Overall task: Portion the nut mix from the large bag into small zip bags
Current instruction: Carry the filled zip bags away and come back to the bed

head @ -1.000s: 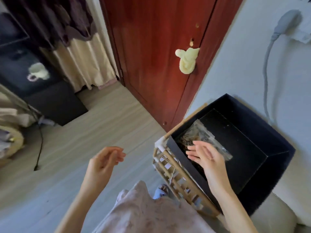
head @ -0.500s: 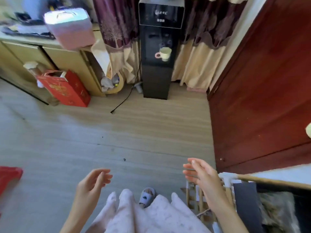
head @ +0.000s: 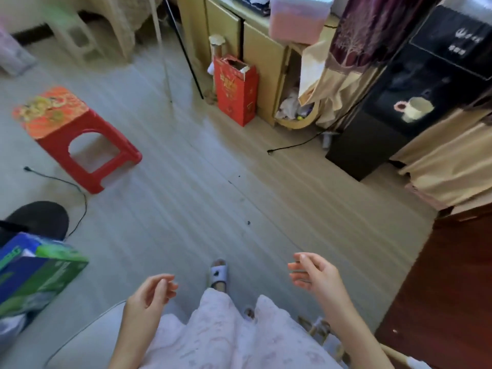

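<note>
My left hand [head: 149, 294] hovers above my lap with its fingers loosely curled and nothing in it. My right hand [head: 315, 275] hangs in the air to the right of my knees, fingers relaxed, also holding nothing. No nut mix and no zip bag shows in this view. Only a corner of the wooden rack [head: 319, 327] that carries the black box is visible at the bottom right.
A red plastic stool [head: 80, 145] stands on the floor at the left. A blue-green carton [head: 32, 275] sits at the near left. A red gift bag [head: 235, 91], a cabinet [head: 261, 62] and a black water dispenser [head: 394, 107] line the far side. Cables lie on the floor.
The view has swung left, away from the black box with the filled bag. My right hand came off that bag and both hands now hang free over my lap.
</note>
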Demonstrator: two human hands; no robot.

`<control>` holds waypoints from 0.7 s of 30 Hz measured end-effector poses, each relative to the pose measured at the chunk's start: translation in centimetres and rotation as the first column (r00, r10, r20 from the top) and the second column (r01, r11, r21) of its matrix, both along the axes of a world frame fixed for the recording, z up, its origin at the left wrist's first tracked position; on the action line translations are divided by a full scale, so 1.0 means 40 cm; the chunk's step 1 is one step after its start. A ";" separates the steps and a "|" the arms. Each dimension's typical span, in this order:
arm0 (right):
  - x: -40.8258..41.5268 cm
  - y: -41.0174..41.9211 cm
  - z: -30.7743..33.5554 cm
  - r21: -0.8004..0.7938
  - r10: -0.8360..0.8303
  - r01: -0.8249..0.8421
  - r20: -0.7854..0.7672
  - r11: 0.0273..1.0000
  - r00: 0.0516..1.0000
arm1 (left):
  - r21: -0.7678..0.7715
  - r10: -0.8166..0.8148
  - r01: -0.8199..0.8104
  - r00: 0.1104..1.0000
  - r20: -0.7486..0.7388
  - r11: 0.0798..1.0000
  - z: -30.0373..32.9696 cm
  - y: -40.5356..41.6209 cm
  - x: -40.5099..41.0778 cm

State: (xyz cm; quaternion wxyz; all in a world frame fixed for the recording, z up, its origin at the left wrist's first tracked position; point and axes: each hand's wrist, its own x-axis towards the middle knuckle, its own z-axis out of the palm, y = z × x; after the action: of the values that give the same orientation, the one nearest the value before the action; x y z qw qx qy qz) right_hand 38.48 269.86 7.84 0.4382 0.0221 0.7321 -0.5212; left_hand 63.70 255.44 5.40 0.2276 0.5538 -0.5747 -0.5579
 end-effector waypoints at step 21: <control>-0.110 -0.769 -0.043 -0.006 0.220 -0.221 -0.098 0.975 0.971 | -0.043 0.004 -0.001 0.998 0.070 0.999 -0.009 -0.723 -0.120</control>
State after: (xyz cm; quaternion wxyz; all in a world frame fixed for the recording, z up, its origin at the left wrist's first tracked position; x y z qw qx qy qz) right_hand 34.09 239.09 6.12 0.4574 -0.0884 0.7461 -0.4758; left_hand 58.89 226.50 5.04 0.2197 0.5686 -0.5935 -0.5256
